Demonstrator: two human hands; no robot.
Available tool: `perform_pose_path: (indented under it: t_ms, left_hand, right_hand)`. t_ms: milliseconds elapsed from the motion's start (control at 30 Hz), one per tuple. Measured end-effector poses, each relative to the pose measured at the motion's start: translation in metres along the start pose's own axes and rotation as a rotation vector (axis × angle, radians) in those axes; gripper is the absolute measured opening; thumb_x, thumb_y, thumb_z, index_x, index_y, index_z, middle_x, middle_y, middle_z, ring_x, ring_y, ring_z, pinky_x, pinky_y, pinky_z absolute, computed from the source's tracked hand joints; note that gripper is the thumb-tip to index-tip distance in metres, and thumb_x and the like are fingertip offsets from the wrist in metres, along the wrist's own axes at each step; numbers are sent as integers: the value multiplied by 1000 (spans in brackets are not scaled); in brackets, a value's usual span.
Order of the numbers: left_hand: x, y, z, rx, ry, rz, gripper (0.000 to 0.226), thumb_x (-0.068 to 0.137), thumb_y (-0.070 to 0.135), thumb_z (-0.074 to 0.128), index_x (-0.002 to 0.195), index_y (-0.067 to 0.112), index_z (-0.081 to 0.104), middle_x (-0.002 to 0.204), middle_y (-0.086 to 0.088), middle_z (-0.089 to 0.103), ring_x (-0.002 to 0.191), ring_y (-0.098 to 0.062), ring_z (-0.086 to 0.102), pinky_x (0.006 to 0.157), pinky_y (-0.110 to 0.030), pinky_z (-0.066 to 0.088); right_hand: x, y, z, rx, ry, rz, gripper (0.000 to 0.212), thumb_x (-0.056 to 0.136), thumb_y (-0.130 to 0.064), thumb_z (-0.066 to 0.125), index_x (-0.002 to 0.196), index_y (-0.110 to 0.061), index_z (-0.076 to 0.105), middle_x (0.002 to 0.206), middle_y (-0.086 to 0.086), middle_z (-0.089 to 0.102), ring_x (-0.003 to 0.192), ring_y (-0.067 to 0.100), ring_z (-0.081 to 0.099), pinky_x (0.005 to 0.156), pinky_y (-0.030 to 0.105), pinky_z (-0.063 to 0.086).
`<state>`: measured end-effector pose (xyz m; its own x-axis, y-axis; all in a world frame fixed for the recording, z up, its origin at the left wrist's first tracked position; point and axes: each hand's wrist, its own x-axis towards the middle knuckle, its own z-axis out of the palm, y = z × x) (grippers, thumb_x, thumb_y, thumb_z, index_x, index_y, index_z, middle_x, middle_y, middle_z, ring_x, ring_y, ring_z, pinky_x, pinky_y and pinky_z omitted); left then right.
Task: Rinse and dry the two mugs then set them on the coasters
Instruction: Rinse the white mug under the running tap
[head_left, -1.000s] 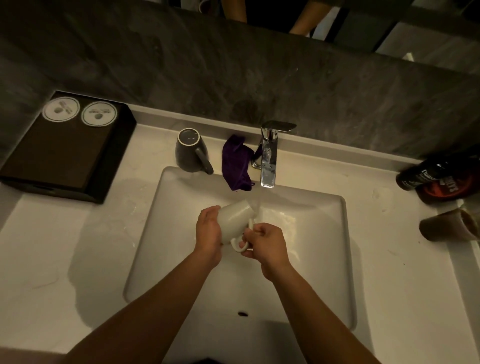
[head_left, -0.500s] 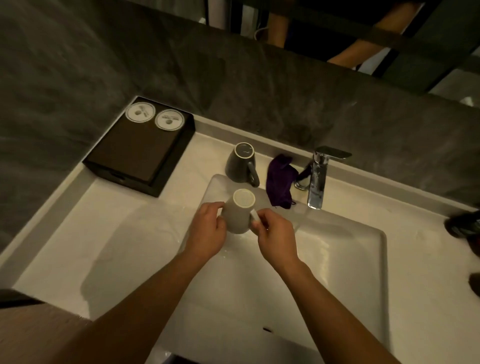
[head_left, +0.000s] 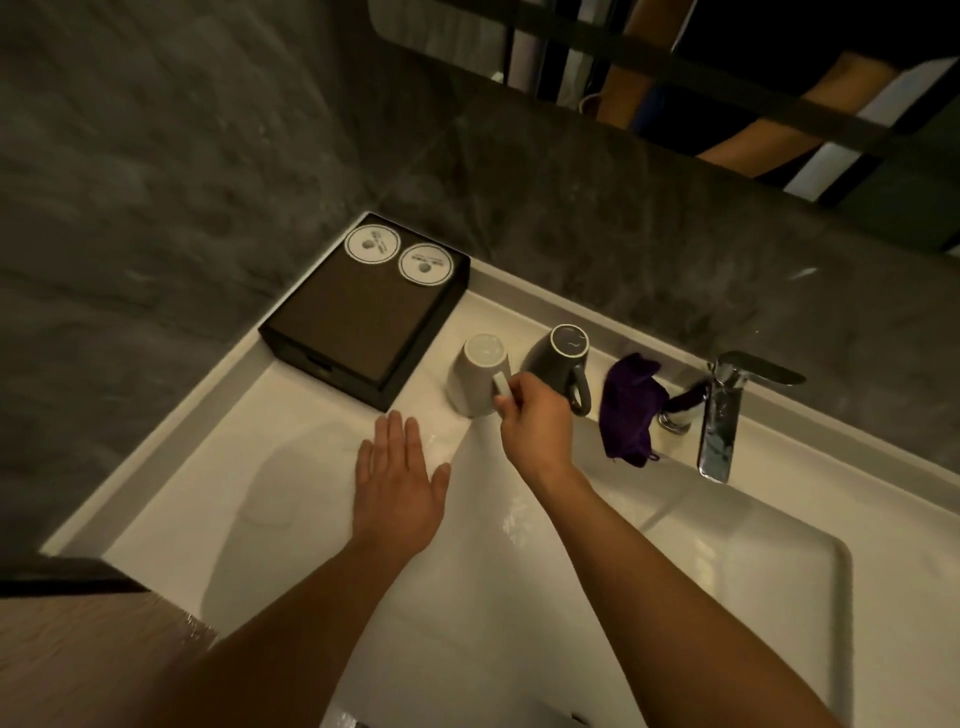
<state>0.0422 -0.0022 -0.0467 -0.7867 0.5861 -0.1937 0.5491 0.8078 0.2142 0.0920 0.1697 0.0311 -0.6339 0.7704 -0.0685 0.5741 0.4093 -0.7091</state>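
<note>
A white mug (head_left: 478, 374) stands upside down on the white counter, just left of a dark grey mug (head_left: 558, 358) that is also upside down. My right hand (head_left: 535, 421) pinches the white mug's handle. My left hand (head_left: 397, 483) hovers open over the counter in front of the mug, fingers spread, holding nothing. Two round white coasters (head_left: 373, 244) (head_left: 426, 264) lie on the far end of a dark brown box (head_left: 358, 322) in the back left corner. A purple cloth (head_left: 631, 410) lies crumpled between the grey mug and the tap.
A chrome tap (head_left: 722, 421) rises behind the white sink basin (head_left: 727, 545). The white counter (head_left: 223, 467) meets a dark stone wall on the left and at the back. A mirror hangs above the back wall.
The white mug left the tap's stream over the basin and now sits upside down on the counter beside the grey mug. My left hand released it. The view swung left.
</note>
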Motion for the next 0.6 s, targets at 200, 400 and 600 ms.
perform_pose_path:
  t_ms: [200,400,600]
  left_hand:
    - [0,-1,1,29,-1,10,88,97,62,-5,166,10,5,176,-15,2,163,-31,-1,131,-51,7]
    - [3,-1,2,52,10,10,97,91,65,-21,167,10,6,176,-14,3,163,-31,0,131,-52,8]
    - [2,0,1,45,-9,-2,83,101,62,2,167,11,4,176,-13,1,163,-30,-1,131,-51,6]
  right_hand:
    - [10,-5,14,-17,-26,27,10,99,-24,64,105,-18,69,98,2,72,90,22,68,85,42,58]
    - [12,-2,16,32,-42,39,11,99,-24,64,108,-18,69,99,2,71,91,19,67,87,38,57]
    - [4,1,-3,94,-68,47,30,95,-32,70,122,-19,66,114,0,70,103,15,66,94,40,58]
